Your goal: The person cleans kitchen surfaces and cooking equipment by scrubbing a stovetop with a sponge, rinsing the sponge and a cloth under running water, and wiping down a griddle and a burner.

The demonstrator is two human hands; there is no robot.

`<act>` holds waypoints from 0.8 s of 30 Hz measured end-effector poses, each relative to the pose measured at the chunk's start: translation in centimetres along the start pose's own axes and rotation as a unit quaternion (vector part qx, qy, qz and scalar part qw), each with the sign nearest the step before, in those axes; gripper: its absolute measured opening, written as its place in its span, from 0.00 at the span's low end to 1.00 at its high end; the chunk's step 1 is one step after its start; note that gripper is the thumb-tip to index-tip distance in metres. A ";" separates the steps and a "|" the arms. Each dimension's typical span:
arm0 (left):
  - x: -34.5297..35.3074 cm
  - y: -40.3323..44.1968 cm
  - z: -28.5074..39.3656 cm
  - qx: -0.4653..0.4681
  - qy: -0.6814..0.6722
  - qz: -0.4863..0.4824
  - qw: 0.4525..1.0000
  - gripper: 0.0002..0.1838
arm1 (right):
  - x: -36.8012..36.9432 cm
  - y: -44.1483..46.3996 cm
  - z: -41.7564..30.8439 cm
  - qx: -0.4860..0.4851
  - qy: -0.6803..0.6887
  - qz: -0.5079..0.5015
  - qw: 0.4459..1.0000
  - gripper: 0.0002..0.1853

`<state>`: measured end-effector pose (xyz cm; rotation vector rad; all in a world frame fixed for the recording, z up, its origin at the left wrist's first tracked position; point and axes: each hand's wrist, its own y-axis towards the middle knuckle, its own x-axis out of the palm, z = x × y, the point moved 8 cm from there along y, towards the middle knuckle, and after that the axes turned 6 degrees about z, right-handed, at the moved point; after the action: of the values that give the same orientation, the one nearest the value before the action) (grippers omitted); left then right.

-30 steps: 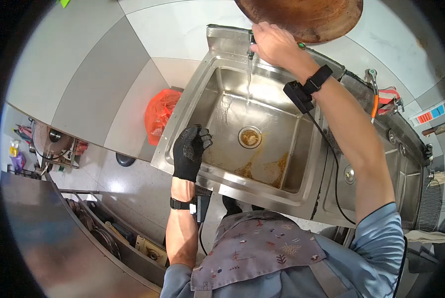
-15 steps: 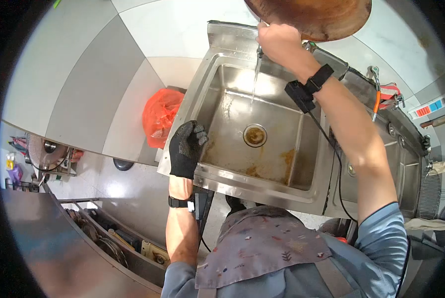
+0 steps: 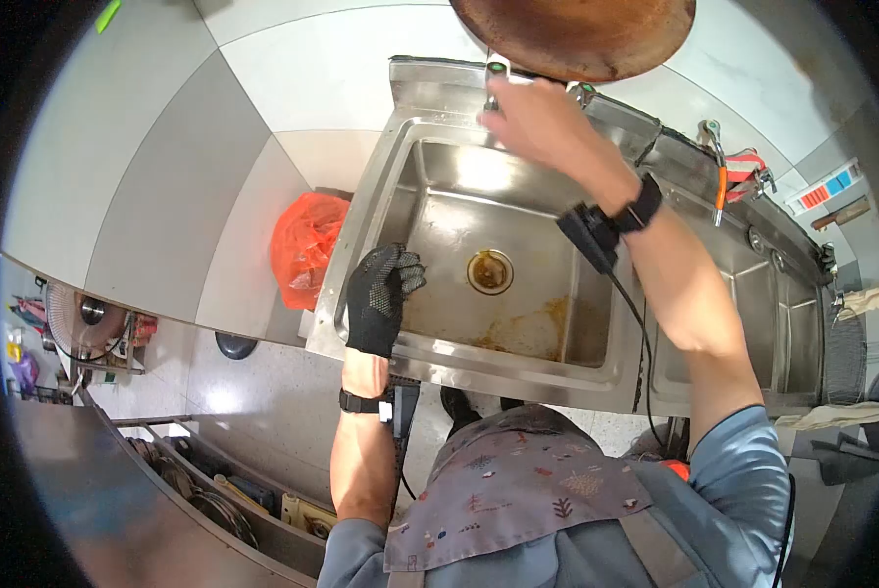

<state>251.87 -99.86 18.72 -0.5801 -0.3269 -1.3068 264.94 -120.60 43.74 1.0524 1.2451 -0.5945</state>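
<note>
My right hand, bare and slightly blurred, is just in front of the tap at the sink's back edge. Its thumb and fingers look apart, and no object shows in them. Below it lies a steel sink basin with a round drain and brown stains on its floor. No water stream shows under the tap. My left hand, in a black dotted glove, is over the basin's left rim with its fingers curled in. Whatever those fingers may hold is hidden.
A large brown round pan or lid stands against the wall behind the tap. An orange plastic bag sits left of the sink. A second basin adjoins on the right, with an orange-handled tap above.
My right hand has come off the tap, moving down toward me, and the water stream has stopped. My left hand stays at the rim. The view has shifted slightly.
</note>
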 end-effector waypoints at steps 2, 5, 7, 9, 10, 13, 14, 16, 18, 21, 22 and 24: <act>-0.5 -0.7 -0.4 -0.004 -0.030 -0.007 1.000 0.14 | 0.3 -3.8 0.6 -0.052 0.069 -0.058 0.995 0.23; -0.3 -2.7 -0.2 -0.006 -0.064 0.016 0.998 0.10 | -0.7 -9.5 6.4 -0.078 0.106 -0.127 0.983 0.24; -2.0 -4.7 -0.5 0.009 -0.026 0.091 0.995 0.11 | -1.2 -13.1 12.0 -0.067 0.087 -0.136 0.985 0.25; -3.6 -6.7 -1.3 0.046 -0.030 0.130 0.990 0.12 | -0.7 -16.7 20.0 0.066 0.050 -0.112 0.990 0.27; -4.2 -7.8 -1.7 0.051 -0.038 0.140 0.988 0.12 | -0.1 -18.5 22.0 0.063 0.052 -0.108 0.991 0.27; -3.3 -11.9 -3.4 0.077 -0.015 0.204 0.976 0.12 | 2.5 -25.6 26.4 0.117 -0.003 -0.123 0.985 0.33; -3.4 -13.2 -4.5 0.073 -0.037 0.223 0.971 0.11 | 3.6 -27.4 27.1 0.124 0.033 -0.124 0.984 0.36; -2.5 -15.4 -6.4 0.058 -0.088 0.208 0.972 0.10 | 6.3 -30.3 28.3 0.114 0.080 -0.131 0.982 0.39; 0.8 -18.6 -7.8 0.091 -0.101 0.204 0.969 0.09 | 9.2 -32.2 27.8 0.062 0.121 -0.160 0.978 0.43; 3.4 -23.1 -9.7 0.071 -0.124 0.221 0.965 0.09 | 8.7 -32.8 27.2 0.048 0.081 -0.129 0.987 0.44; 2.8 -24.3 -10.5 0.080 -0.096 0.269 0.955 0.10 | 7.0 -32.6 26.0 0.050 0.039 -0.140 0.988 0.45; 3.4 -27.5 -11.7 0.075 -0.112 0.278 0.951 0.11 | 5.1 -32.1 24.8 0.041 0.016 -0.115 0.992 0.45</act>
<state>225.06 -113.38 16.90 -0.6360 -0.4102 -0.6679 250.71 -155.65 28.22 0.9953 1.3917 -0.8138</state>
